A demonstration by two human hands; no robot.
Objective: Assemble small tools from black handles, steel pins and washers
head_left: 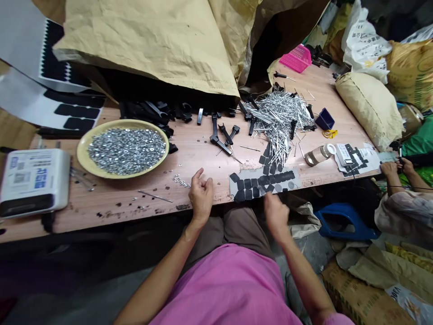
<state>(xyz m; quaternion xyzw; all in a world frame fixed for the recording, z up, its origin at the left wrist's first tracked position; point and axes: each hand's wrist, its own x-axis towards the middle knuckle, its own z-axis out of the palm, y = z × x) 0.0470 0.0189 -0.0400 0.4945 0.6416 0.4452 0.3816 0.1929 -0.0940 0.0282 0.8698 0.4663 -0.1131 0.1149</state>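
Observation:
My left hand (201, 196) is at the table's front edge, fingers loosely curled, with thumb and forefinger apart and nothing visible between them. Just left of it lie several small metal washers (181, 181). My right hand (276, 214) is closed and blurred by motion at the near edge of a grey backing sheet (293, 183) that bears rows of black pads (240, 184). A thin greyish shape shows at its fingertips, too smeared to name. Beyond the sheet rises a heap of metal pins (279, 119), and black plastic clips with pins (219, 135) lie to its left.
A yellow bowl of washers (82, 158) and a white device (35, 178) stand at left. Large paper sacks (152, 40) fill the back. A glass jar (318, 155), a blue box (324, 119) and a pink basket (296, 58) are at right. Another person's hands (397, 169) work there.

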